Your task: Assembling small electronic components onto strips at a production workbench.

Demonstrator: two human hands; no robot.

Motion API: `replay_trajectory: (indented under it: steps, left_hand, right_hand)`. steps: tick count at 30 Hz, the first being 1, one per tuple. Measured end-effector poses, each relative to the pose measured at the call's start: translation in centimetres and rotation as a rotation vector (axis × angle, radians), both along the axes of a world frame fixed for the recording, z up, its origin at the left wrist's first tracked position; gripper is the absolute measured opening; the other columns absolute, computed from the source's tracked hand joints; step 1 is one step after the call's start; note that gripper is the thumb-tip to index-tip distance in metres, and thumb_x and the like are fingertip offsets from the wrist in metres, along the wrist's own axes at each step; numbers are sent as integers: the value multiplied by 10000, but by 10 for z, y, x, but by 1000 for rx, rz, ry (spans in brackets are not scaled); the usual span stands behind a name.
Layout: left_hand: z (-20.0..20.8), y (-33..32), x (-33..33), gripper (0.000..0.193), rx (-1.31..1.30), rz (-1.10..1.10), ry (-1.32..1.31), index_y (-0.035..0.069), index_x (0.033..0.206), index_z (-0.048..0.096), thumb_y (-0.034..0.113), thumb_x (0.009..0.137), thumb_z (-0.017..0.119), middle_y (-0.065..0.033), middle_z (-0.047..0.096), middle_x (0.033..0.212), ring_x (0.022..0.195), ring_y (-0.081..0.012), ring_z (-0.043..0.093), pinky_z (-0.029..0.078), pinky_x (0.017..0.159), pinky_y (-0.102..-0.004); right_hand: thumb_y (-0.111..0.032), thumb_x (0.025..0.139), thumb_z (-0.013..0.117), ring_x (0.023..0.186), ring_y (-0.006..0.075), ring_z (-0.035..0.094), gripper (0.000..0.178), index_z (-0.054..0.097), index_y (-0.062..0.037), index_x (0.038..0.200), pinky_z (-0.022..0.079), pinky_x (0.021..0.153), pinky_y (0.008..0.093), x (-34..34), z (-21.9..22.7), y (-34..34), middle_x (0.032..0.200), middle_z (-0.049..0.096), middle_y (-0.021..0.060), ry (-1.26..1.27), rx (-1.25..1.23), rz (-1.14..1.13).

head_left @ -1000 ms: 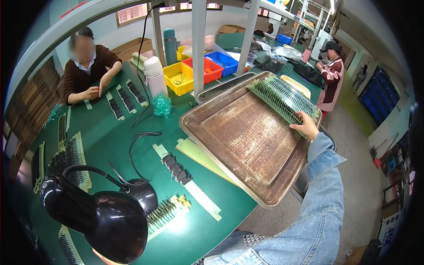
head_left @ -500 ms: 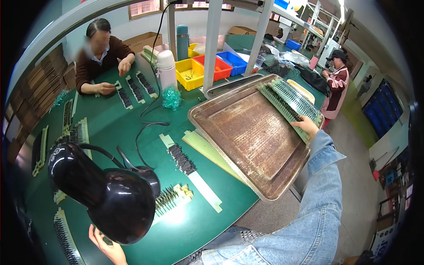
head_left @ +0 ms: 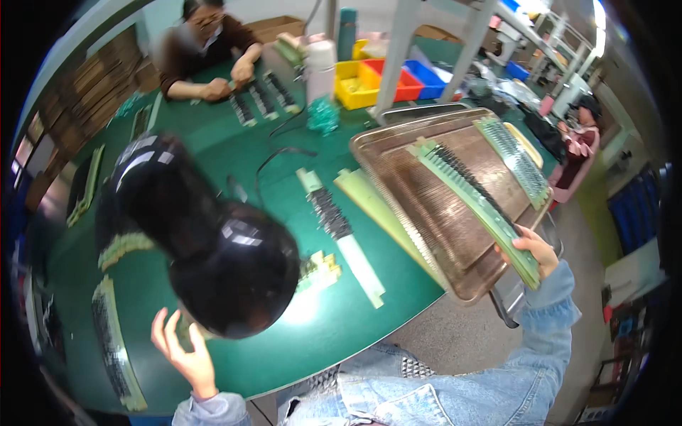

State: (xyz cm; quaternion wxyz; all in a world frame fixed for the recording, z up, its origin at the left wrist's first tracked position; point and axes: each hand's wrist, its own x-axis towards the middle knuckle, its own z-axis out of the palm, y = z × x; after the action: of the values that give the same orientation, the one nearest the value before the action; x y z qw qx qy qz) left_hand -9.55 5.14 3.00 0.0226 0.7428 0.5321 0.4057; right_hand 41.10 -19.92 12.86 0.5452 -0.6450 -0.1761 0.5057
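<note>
My right hand [head_left: 534, 254] is closed on the near end of a long green strip [head_left: 462, 193] lined with small black pieces. That strip hangs tilted over a worn brown metal tray [head_left: 398, 153], where another green strip [head_left: 513, 160] lies by the far right rim. Beside the black desk lamp [head_left: 238, 273], my left hand [head_left: 186, 355] is raised over the green table with its fingers apart, holding nothing. Right of the lamp, a pale strip with black pieces [head_left: 330, 216] lies on the table. The lamp hides part of another strip [head_left: 323, 273] under its light.
Long pale-green strips [head_left: 373, 206] lie beside the tray. More strips lie at left, one near the front edge [head_left: 114, 341]. A white bottle [head_left: 320, 67], a teal plastic bundle [head_left: 323, 116] and coloured bins [head_left: 405, 84] stand farther back. A person [head_left: 213, 53] works across the table.
My right hand has lifted a strip off the tray's right side and drawn it nearer. My left hand shows more fully beside the lamp. The view has shifted.
</note>
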Motion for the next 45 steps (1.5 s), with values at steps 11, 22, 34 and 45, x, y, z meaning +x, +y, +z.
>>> replay_trajectory:
  steps: [11, 22, 34, 45]
  left_hand:
    - [-22, -79, 3, 684, -1480, -910, -1602, 40, 1313, 324, 19, 705, 635, -231, 527, 1099, 807, -363, 594, 520, 576, -396]
    - [-16, -41, -74, 592, -922, -380, -1131, 18, 1184, 357, -68, 671, 640, -144, 497, 1116, 927, -261, 580, 505, 794, -318]
    - [-7, -35, -44, 1029, -330, 16, -58, 81, 1395, 202, 63, 547, 785, -155, 317, 1313, 1136, -314, 378, 325, 966, -406]
    - [-13, -30, -35, 666, -369, -163, 99, 60, 1208, 474, 105, 603, 750, -121, 440, 1115, 1039, -302, 408, 347, 922, -402]
  right_hand:
    - [-262, 681, 779, 1079, 186, 493, 731, 419, 33, 1244, 382, 935, 282, -154, 3, 83, 1135, 543, 135, -248, -216, 1197]
    - [-196, 733, 659, 1039, 341, 516, 564, 451, -29, 1230, 387, 929, 387, -227, -66, 189, 1151, 514, 206, -920, 481, 1275]
    - [-207, 759, 674, 1050, 297, 519, 569, 438, -117, 1269, 406, 901, 381, -226, -87, 181, 1164, 522, 119, -1300, 586, 1146]
    - [-174, 678, 685, 1125, 394, 408, 492, 522, -10, 1112, 310, 970, 487, -216, -87, 156, 1163, 489, 172, -1362, 416, 924]
